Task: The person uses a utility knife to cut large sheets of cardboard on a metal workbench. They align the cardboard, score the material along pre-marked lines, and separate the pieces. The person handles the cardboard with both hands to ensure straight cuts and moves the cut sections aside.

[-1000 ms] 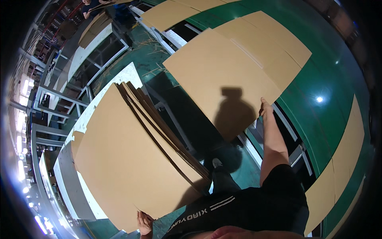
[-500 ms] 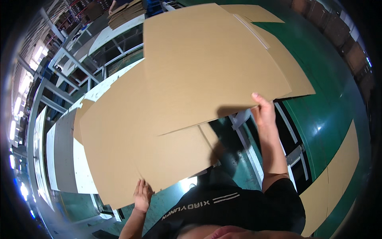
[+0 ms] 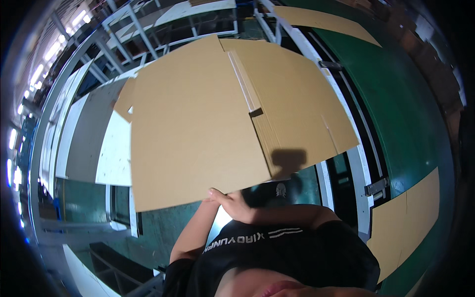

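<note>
A large brown cardboard sheet (image 3: 188,123) spreads in front of me, a wide panel on its left meeting a right-hand panel (image 3: 302,99) along a stepped seam. A white strip (image 3: 241,81) runs down the far part of that seam. At the near edge my right hand (image 3: 235,204) is closed on the cardboard sheet, thumb on top and fingers below. My left hand (image 3: 210,202) meets it at the same edge, mostly hidden under the cardboard and behind the right hand. Its fingers do not show.
White tabletop (image 3: 116,148) shows left of the cardboard. A metal frame rail (image 3: 361,183) and a green conveyor belt (image 3: 396,114) run along the right. More cardboard sheets (image 3: 405,222) lie at the near right, and another sheet (image 3: 326,22) at the far right.
My right hand has moved left along the near edge, beside my left hand. The cardboard has swung round; its seam and white strip now lie nearer the middle, its right panel spread.
</note>
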`<state>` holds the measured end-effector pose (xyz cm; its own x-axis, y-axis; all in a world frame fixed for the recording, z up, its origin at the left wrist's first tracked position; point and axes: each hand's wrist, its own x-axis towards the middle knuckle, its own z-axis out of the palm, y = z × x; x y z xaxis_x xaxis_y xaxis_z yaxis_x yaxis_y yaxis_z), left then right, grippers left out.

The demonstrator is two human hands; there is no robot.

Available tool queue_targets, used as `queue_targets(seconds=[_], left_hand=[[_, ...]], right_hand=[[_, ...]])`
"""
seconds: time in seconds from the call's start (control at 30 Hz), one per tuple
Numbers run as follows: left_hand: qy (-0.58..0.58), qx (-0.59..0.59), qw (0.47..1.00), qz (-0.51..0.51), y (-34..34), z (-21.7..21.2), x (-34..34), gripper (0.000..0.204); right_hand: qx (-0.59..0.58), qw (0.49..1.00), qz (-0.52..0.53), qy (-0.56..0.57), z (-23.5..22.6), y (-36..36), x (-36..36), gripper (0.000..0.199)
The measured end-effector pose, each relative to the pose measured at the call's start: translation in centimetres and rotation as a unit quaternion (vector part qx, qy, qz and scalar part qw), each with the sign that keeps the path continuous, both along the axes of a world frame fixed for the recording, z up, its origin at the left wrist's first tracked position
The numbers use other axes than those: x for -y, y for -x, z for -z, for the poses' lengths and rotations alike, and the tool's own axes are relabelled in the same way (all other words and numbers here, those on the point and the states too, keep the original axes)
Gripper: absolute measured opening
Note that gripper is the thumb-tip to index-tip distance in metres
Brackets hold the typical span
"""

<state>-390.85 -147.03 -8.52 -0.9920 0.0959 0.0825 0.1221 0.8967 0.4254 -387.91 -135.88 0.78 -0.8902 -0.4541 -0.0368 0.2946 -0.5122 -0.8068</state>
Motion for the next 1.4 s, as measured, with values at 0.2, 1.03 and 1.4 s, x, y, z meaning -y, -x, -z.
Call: queue_targets(seconds=[0.2,1.03,1.4], left_hand=[[0.010,0.062,0.998,0.001,-1.1,0.2,-0.3,0.034],[0.031,-0.184,0.978,0.097,-6.4,-10.9,-3.0,0.038],[0.084,-0.196,0.964,0.162,1.7,-5.0,-3.7,0.024]], right_hand=[[0.370,0.879,-0.302,0.005,3.4,2.1,1.4,0.045],[-0.191,0.769,0.551,-0.263,-6.3,18.6,-43.4,0.040],[-0.644,0.296,0.049,-0.704,-1.5,9.1,-14.7,0.044]])
